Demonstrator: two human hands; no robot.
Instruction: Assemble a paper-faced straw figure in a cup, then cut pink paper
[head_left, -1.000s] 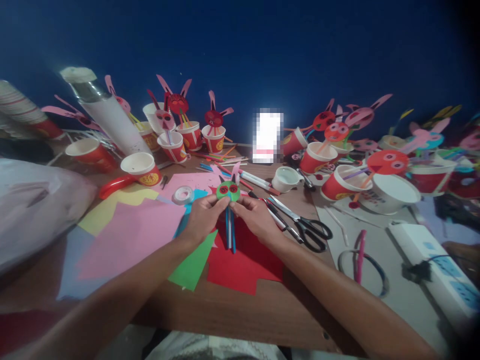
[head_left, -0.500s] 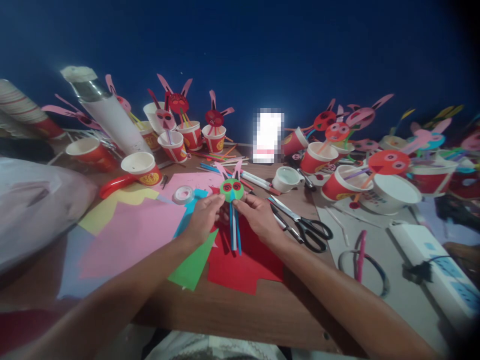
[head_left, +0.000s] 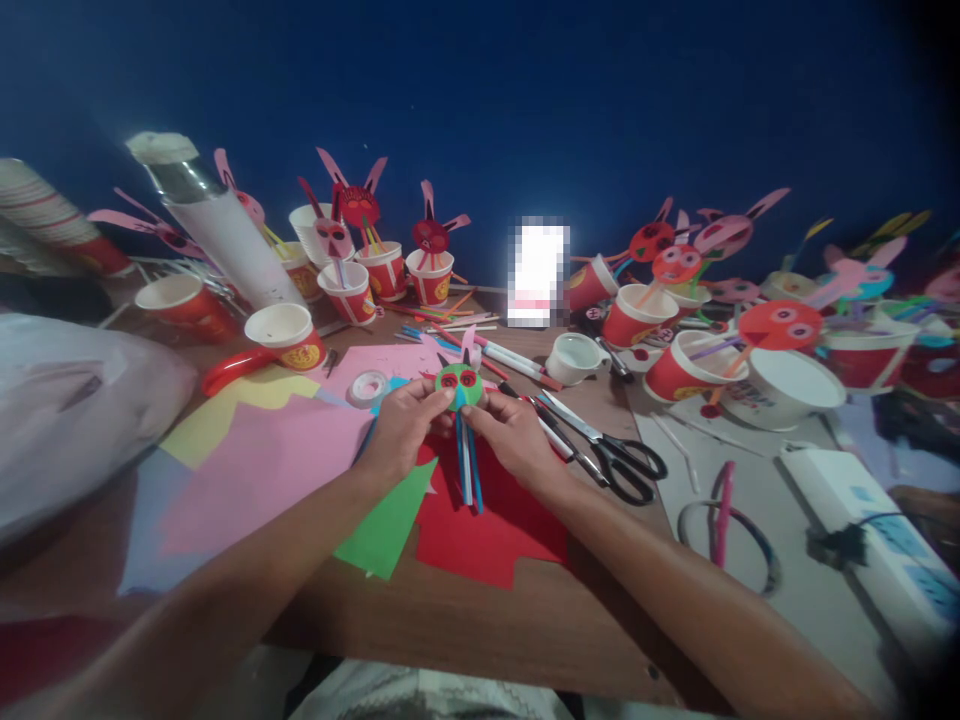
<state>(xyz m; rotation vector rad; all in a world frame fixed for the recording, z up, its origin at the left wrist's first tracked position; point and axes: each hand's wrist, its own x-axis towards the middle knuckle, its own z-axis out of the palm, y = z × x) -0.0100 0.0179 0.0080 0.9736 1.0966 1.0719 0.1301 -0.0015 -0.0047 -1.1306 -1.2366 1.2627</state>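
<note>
I hold a small paper puppet [head_left: 460, 385] between both hands above the table: a green round face with red eyes, pink ears and blue and white straws hanging below. My left hand [head_left: 403, 425] pinches its left edge. My right hand [head_left: 512, 430] pinches its right edge and the straws. Under the hands lie a red paper sheet [head_left: 487, 525] and a green sheet [head_left: 390, 520].
Pink paper [head_left: 262, 475] and yellow paper [head_left: 217, 415] cover the left of the wooden table [head_left: 465, 630]. Black scissors [head_left: 607, 455] lie just right of my hands, a tape roll [head_left: 367, 387] to the left. Red paper cups [head_left: 289, 338] with puppets crowd the back. A power strip [head_left: 870, 535] lies at right.
The puppet has shifted slightly, up and right then back down a little, between my fingers. Both hands stay closed on it in nearly the same place.
</note>
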